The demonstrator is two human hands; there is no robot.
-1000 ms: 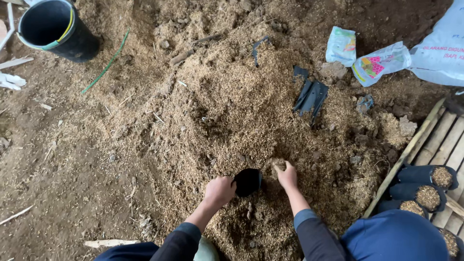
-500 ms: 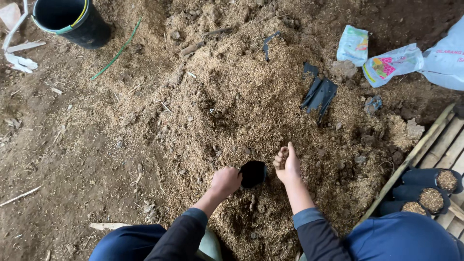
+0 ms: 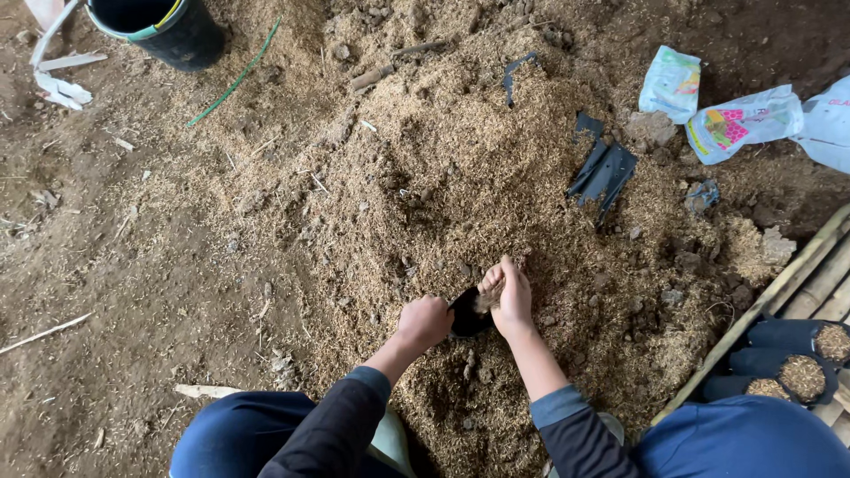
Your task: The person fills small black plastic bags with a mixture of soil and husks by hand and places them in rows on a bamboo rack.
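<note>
A small black planting bag (image 3: 462, 314) sits just below the middle of the frame, its mouth held open on the heap of husk and soil mix (image 3: 460, 195). The left hand (image 3: 423, 323) is closed in a fist on the bag's left edge. The right hand (image 3: 506, 296) is cupped at the bag's right side, fingers curled around a clump of the mix at the opening. Above and to the right, a stack of flat empty black bags (image 3: 602, 170) lies on the heap. Printed plastic packets (image 3: 708, 106) lie at the upper right. At the lower right, filled black bags (image 3: 801, 358) stand beside bamboo slats (image 3: 810, 270). A dark bucket (image 3: 159, 26) stands at the upper left, a green stalk (image 3: 237, 78) beside it.
</note>
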